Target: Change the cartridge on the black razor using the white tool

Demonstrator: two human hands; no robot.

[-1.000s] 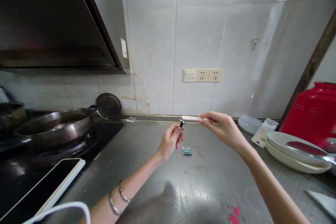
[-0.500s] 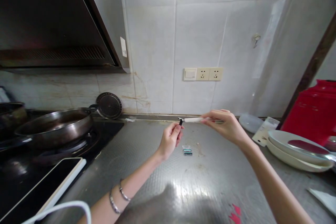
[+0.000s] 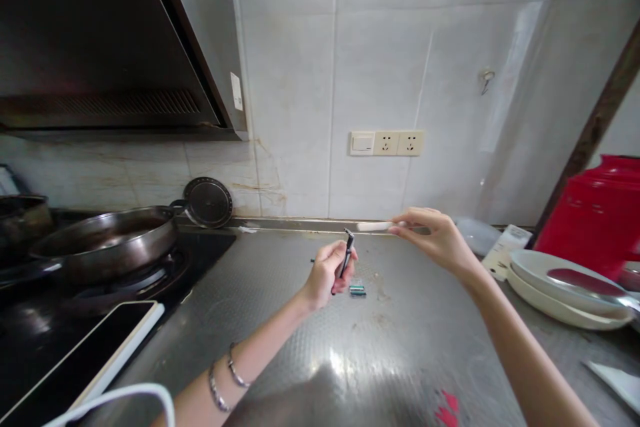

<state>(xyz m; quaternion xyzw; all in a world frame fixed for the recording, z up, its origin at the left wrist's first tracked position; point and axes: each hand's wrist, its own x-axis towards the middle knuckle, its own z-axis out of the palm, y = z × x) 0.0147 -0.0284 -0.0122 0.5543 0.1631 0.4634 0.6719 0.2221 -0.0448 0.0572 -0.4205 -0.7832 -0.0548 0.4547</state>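
Observation:
My left hand [image 3: 333,268] is closed around a black razor handle [image 3: 349,248], held upright over the counter with its small metallic head end pointing up. To the right, my right hand [image 3: 425,230] pinches a slim white stick-like thing [image 3: 374,226] between thumb and fingers. Its free end points left toward the razor handle, with a small gap between them. I cannot make out its exact kind. On the steel counter just right of my left hand lie small teal-and-dark pieces that look like razor cartridges [image 3: 357,291].
Left are a hob with a steel pan [image 3: 107,243], a phone [image 3: 85,360] and a white cable [image 3: 135,387]. A round black disc [image 3: 207,202] leans on the wall. Right stand stacked dishes [image 3: 560,300] and a red container [image 3: 590,213]. Red scraps [image 3: 449,407] lie in front.
The razor handle has turned in my left hand and come away from the white stick's end, so more of it shows. My right hand has shifted slightly right, still holding the white stick.

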